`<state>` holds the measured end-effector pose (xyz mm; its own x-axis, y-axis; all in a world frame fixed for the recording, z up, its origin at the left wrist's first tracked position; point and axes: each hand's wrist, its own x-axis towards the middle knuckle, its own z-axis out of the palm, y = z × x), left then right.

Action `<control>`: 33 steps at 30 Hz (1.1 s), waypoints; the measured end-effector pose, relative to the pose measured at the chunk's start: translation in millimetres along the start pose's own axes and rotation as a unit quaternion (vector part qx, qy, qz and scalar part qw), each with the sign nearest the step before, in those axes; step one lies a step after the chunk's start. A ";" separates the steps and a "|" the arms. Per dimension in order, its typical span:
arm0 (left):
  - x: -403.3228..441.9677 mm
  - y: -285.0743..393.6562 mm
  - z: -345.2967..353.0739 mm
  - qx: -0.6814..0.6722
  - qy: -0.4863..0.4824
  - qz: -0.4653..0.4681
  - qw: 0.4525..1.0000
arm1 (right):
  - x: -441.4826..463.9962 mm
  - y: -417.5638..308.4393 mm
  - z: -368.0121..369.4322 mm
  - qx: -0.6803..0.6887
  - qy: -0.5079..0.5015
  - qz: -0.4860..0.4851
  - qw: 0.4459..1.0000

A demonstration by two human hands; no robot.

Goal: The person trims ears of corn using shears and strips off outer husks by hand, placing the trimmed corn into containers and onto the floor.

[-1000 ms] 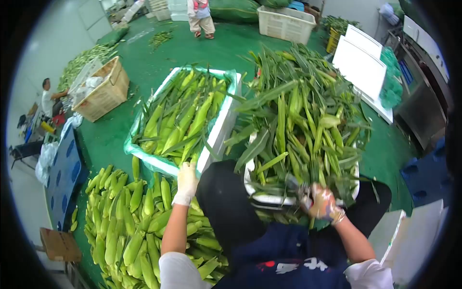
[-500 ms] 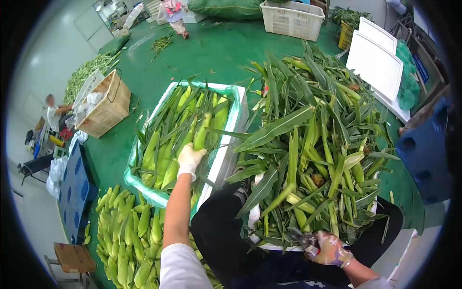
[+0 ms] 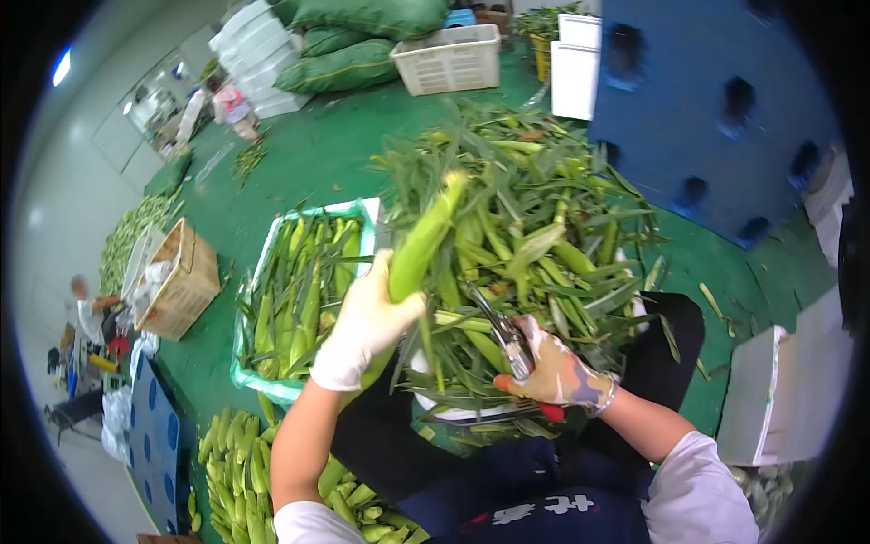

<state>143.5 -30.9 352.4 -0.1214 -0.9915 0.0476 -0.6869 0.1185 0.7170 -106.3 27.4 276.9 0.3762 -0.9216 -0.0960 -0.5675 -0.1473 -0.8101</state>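
My left hand (image 3: 362,326), in a white glove, is closed around a green ear of corn (image 3: 424,240) still in its husk. The ear is tilted, its pale end upward, in front of the leaf heap. Lower right, my right hand (image 3: 569,372), in a patterned glove, grips pruning shears (image 3: 512,344) with red handles. Their blades point up and left, apart from the ear. Long corn leaves and stalks (image 3: 535,249) are heaped between my legs, over a white container mostly hidden beneath. Left of my left hand, a foam box (image 3: 370,227) lined with green film holds several leafy ears.
Trimmed ears lie in a pile (image 3: 240,476) on the floor at lower left. A beige crate (image 3: 186,290) and a seated person (image 3: 91,308) are farther left. Blue pallets (image 3: 707,109) stand upper right and lower left. At the back are a white crate (image 3: 453,62) and green sacks (image 3: 340,68).
My left hand has lifted an ear out of the foam box and brought it right, over the leaf heap. My right hand has risen with the shears. The view has turned right.
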 end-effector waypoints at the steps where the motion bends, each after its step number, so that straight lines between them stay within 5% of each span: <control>1: -5.5 1.2 15.3 0.087 0.003 0.025 0.996 | -3.9 8.6 -3.5 0.025 0.002 -0.012 1.000; 3: -18.9 13.1 37.8 0.199 -0.024 0.105 0.974 | -5.5 16.2 -19.6 0.060 -0.065 0.001 0.996; 5: -25.5 19.8 56.3 0.184 -0.062 0.065 0.979 | -2.5 31.5 -27.9 0.075 -0.094 -0.043 0.992; 7: -25.1 26.4 63.8 0.181 -0.085 0.041 0.979 | -4.8 52.9 -23.7 0.303 -0.121 -0.049 0.944; 11: -26.1 13.9 78.6 0.183 -0.052 0.062 0.980 | -28.7 52.5 -39.2 0.128 -0.056 -0.078 0.987; 13: -24.9 23.5 79.0 0.184 -0.076 0.037 0.979 | -33.9 61.5 -47.7 0.133 -0.116 -0.042 0.983; 17: -29.2 36.1 98.5 0.196 -0.119 0.062 0.971 | -17.7 69.5 -46.0 0.137 -0.059 -0.140 0.979; 20: -25.2 30.3 101.0 0.108 -0.127 0.093 0.982 | -14.0 62.0 -63.3 0.147 -0.110 -0.079 0.980; 21: -22.6 27.9 96.4 0.058 -0.130 0.085 0.986 | -21.1 65.2 -55.5 0.389 -0.139 0.029 0.910; 23: -15.2 -9.6 99.6 -0.014 -0.074 0.140 0.987 | -31.0 74.2 -50.1 0.512 -0.095 0.069 0.851; 26: -17.8 -3.9 83.0 -0.375 -0.227 -0.045 0.898 | -39.5 77.4 -57.8 0.413 -0.148 0.041 0.898; 29: -19.9 -0.1 84.2 -0.444 -0.255 -0.042 0.858 | -32.0 78.8 -54.0 0.292 -0.256 -0.032 0.921; 33: -23.2 2.9 94.6 -0.429 -0.355 -0.071 0.827 | -20.1 50.5 -59.6 0.362 -0.210 -0.067 0.906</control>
<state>76.5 -2.5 287.6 -0.6836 -0.6736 -0.2811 -0.0048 -0.3809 0.9246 -186.2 17.0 272.3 0.7382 -0.6721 -0.0577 0.0752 0.1670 -0.9831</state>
